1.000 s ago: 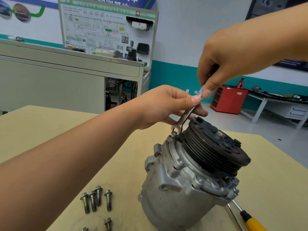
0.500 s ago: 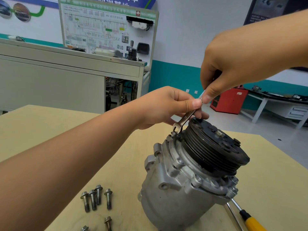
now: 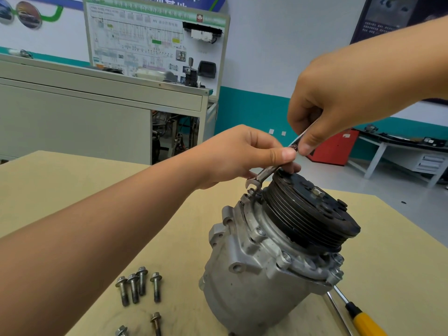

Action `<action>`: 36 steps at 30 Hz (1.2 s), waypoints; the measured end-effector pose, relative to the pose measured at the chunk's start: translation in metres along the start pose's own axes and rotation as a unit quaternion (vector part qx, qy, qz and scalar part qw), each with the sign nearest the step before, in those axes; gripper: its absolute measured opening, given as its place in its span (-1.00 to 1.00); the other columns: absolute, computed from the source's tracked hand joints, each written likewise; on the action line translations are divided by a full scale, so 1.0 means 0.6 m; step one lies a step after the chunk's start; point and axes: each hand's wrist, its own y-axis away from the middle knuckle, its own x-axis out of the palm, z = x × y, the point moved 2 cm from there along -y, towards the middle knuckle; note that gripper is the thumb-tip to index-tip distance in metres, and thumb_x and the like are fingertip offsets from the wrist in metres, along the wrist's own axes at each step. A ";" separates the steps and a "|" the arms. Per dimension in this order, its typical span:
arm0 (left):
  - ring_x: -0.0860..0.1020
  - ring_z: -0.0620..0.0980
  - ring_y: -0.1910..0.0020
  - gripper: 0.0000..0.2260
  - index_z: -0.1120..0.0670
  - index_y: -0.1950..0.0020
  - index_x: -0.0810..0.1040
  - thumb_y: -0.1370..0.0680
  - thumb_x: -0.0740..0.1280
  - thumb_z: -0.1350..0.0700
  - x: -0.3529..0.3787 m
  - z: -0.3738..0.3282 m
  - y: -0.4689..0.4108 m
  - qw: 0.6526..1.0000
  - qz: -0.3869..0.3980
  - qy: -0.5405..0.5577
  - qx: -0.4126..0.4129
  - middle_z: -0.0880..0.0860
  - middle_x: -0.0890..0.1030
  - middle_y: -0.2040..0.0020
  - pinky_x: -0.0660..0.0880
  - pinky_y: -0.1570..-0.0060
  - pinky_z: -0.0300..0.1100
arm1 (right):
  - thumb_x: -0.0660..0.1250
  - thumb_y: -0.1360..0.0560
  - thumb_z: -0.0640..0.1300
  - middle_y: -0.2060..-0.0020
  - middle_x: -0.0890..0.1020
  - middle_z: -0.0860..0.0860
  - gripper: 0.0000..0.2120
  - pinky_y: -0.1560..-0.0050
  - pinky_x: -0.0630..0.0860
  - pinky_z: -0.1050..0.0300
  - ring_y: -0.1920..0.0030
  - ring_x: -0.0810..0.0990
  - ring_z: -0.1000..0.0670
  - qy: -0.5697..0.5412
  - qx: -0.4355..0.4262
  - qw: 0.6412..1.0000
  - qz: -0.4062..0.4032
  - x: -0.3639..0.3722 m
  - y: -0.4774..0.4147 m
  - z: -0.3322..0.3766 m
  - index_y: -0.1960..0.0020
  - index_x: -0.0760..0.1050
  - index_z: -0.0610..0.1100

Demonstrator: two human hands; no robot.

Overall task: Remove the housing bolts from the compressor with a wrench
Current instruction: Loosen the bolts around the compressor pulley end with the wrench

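- On the near left of the tan table [image 3: 60, 175], I see six loose bolts [image 3: 139, 286] lying close together.
- My left hand [image 3: 242, 156] reaches across the middle. Its thumb and curled fingers pinch the middle of the wrench [image 3: 265, 172].
- The wrench leans up toward the right. Its open end sits on a bolt head [image 3: 251, 191] at the far top edge of the compressor [image 3: 254, 267].
- The gray compressor stands tilted on the table, right of the loose bolts, with its black pulley [image 3: 312, 214] on top.
- My right hand [image 3: 344, 103] comes in from the far right. Its thumb and curled fingers pinch the top end of the wrench.
- At the near right, a yellow-handled screwdriver [image 3: 366, 322] lies by the compressor's bottom edge.
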 end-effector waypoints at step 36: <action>0.64 -0.13 0.02 -0.83 0.04 0.08 0.64 -0.52 0.32 -0.02 0.004 0.023 -0.020 0.996 -0.065 0.067 -0.012 -0.10 0.70 0.05 0.58 0.14 -0.30 | -0.15 -0.26 0.49 0.17 0.54 0.13 -0.34 -0.10 0.45 -0.02 0.05 0.50 0.03 0.211 -0.022 0.976 -0.057 0.028 -0.067 -0.040 0.03 0.46 0.07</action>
